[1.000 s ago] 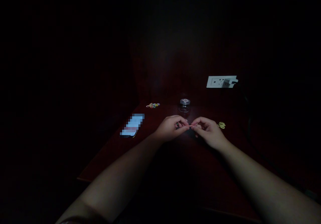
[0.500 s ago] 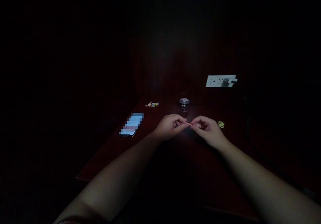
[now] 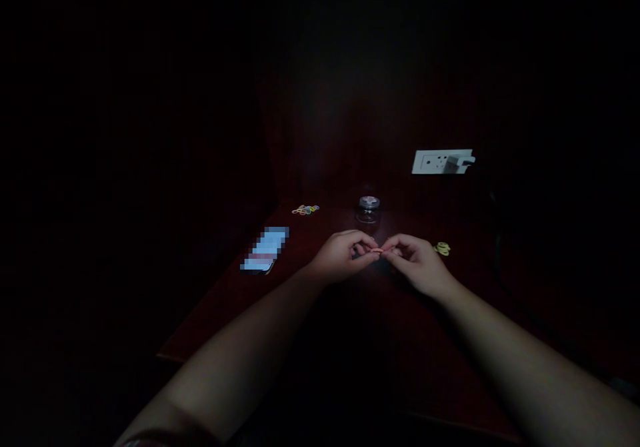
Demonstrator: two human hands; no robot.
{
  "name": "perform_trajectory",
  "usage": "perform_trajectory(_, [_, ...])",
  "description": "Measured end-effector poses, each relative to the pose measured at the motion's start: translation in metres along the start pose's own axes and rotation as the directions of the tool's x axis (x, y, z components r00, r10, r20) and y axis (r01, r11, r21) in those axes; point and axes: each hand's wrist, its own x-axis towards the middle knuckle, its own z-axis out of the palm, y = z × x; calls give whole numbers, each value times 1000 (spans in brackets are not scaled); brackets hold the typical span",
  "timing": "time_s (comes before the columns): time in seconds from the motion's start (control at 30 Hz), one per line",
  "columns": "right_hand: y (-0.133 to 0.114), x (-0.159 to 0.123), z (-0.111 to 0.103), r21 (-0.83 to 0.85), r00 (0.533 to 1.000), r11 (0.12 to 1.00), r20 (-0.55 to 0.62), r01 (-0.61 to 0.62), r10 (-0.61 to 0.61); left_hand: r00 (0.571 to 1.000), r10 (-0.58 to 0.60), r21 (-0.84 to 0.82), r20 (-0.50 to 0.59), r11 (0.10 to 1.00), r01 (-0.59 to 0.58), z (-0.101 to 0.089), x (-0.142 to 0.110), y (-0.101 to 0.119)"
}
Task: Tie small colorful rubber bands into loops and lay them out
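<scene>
Between my hands is a small orange elastic band (image 3: 377,251), pinched by the fingertips at both ends. My left hand (image 3: 345,253) closes on its left end, thumb against the index finger. On the other end, my right hand (image 3: 413,257) pinches with thumb and forefinger, the tips of both hands nearly meeting. A clear jar (image 3: 369,211) with a lid stands just behind them. To the right of my right hand lies a small group of yellow elastic bands (image 3: 443,249). A pile of mixed-colour elastic bands (image 3: 305,210) rests farther back on the left.
On the left of the dark red table (image 3: 225,300) lies a phone (image 3: 265,249) with its screen lit. A white wall socket (image 3: 443,162) holds a plugged-in adapter at the back right. A dark cable (image 3: 500,273) runs down the right side. The surroundings are very dark.
My left fingertips have come slightly closer to my right ones, so less of the orange elastic band shows between them. The whole view has shifted a little.
</scene>
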Motion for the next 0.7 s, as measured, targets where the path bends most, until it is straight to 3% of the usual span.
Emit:
perform_trajectory(0.13, [0,0,0,-70,1000,997,1,23,-22,999,40,19,15,999,-40,0,0,0])
perform_trajectory(0.27, [4,0,-1,-77,1000,997,-14,10,-11,1000,1,19,29,1000,-1,2,-1,-2])
perform_trajectory(0.7, [-1,-3,-2,-49,996,995,37,-81,83,998,-22,-109,-58,994,15,8,-1,-4])
